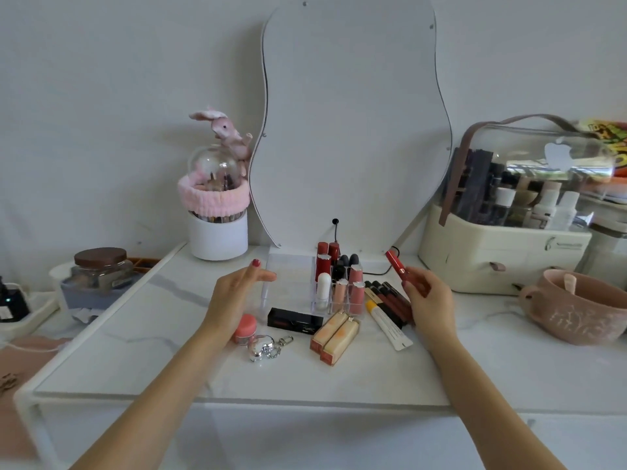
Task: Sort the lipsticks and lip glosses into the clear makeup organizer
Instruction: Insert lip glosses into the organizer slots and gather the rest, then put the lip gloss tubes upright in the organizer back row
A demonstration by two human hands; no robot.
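The clear makeup organizer (291,266) stands at the middle of the white table, with several red, black and pink lipsticks upright in its right-hand slots. My right hand (429,300) holds a red lip gloss tube (396,264) tilted up, just right of the organizer. My left hand (234,296) hovers with fingers spread by the organizer's left side, holding nothing. On the table in front lie a black lipstick box (294,321), two peach lipstick tubes (336,337), several dark lip glosses (390,298) and a white tube with a yellow cap (386,322).
A small pink jar (245,329) and a silver keychain (268,347) lie near my left wrist. A wavy mirror (353,130) leans on the wall behind. A white brush holder (219,232) stands back left, a cosmetics case (509,252) and a pink bowl (583,310) at right.
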